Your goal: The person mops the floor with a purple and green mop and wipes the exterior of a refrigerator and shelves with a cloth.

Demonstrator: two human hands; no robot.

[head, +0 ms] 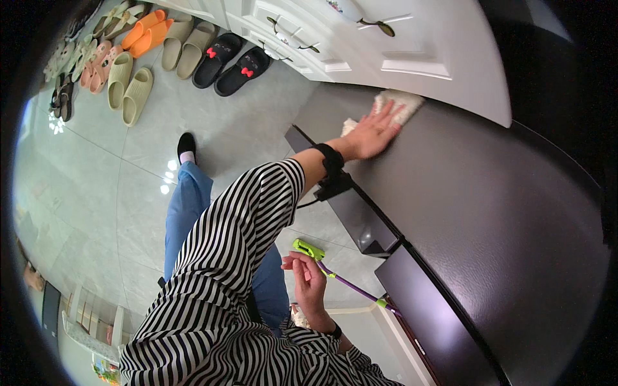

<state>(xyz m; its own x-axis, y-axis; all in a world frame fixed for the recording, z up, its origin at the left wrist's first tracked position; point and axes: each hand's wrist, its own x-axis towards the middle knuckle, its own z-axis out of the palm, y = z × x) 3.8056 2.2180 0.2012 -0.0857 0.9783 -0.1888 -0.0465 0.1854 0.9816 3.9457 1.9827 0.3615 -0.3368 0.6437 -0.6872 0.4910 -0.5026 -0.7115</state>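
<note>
My left hand [374, 135] is stretched out and lies palm down on a whitish cloth [405, 103], pressing it on a dark grey cabinet top [449, 193] close to a white panelled door front. Part of the cloth shows beside the wrist side of the hand; the rest under the palm is hidden. The hand is slightly blurred. My right hand [309, 284] hangs in the air in front of my body, its fingers loosely bent, with nothing seen in it. Behind it, on the floor side, is the lime-green head [309, 249] of a purple-handled cleaning tool.
White drawers with ornate handles [289, 41] stand beyond the cabinet. Dark glossy cabinet fronts [429, 309] drop along its near edge. Several pairs of slippers and sandals, among them black slides [241, 71], line the tiled floor [145, 159]. A black device with a cable is at my left wrist.
</note>
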